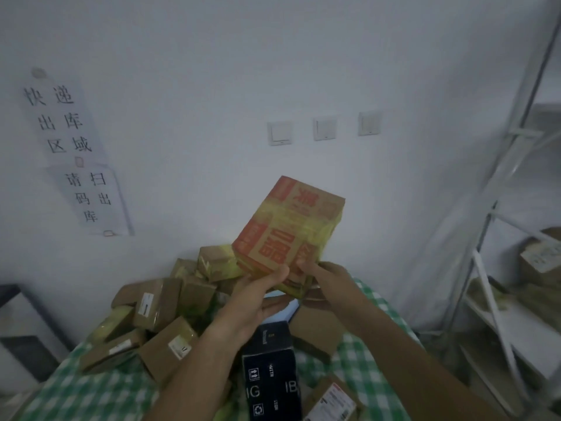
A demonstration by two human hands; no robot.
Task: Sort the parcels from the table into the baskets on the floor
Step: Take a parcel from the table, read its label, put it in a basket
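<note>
1. A cardboard parcel with red print (288, 226), wrapped in yellowish tape, is lifted above the table (364, 354) in front of the white wall (197, 71), tilted so that its printed face turns toward the camera.
2. The left hand (252, 299) grips the parcel's near lower edge: its thumb lies curled over the printed face, and the other fingers pass under the box, out of sight.
3. The right hand (321, 275) holds the lower right corner, fingertips pinching the edge just beside the left thumb.
4. Most of the parcel stands above and beyond both hands; only its near bottom edge sits within the grip.
5. Below the hands, a heap of brown parcels (158, 317) lies on the green-and-white checked cloth, mostly to the left and far side.
6. A black box with white markings (270, 375) lies near, between the two forearms.
7. Paper signs with Chinese characters (73, 147) hang on the wall at left, and three light switches (324, 129) sit above the parcel.
8. A white metal shelf rack (498, 268) holding more parcels stands at right.
</note>
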